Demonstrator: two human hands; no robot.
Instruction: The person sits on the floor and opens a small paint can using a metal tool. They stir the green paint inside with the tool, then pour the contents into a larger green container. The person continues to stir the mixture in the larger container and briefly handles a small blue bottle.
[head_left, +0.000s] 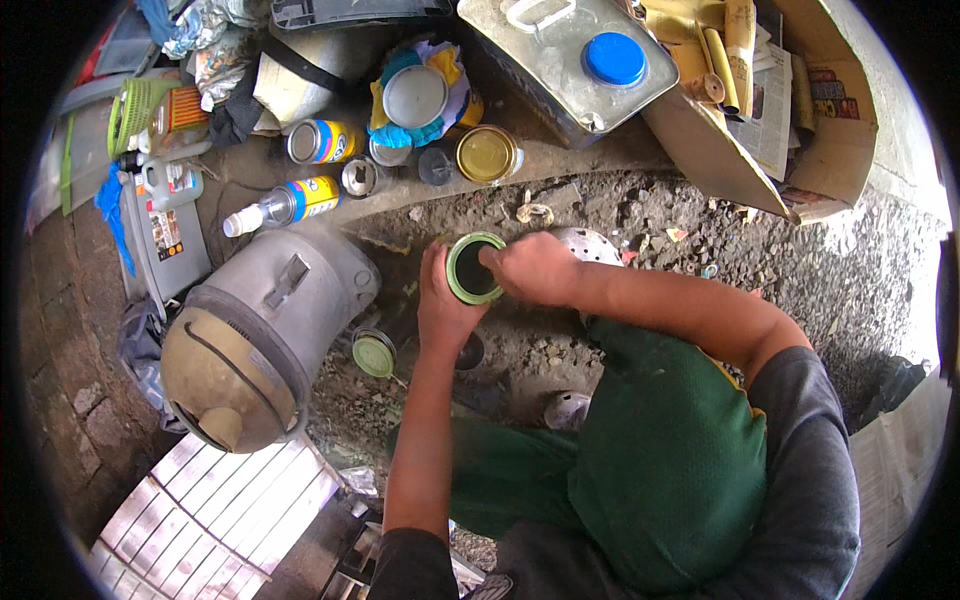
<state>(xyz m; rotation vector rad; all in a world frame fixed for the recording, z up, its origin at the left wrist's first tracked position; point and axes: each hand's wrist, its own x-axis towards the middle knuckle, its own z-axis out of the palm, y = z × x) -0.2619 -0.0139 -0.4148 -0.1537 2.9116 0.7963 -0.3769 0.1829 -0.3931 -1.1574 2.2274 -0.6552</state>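
Observation:
Over the rocky ground, my left hand is wrapped round the side of a small open can with a light green rim. The can's mouth faces up, and its inside looks dark. My right hand is closed, its fingertips at the right side of the can's mouth. Whatever those fingers pinch, if anything, is hidden. Below my left hand's wrist stands another small container with a green top. A dark round object lies beside my left forearm.
A grey and beige vacuum-like canister lies at the left. Ahead are a bottle, paint cans, a gold-lidded jar and a large metal tin with a blue cap. A cardboard box stands far right; a white slatted rack lies near left.

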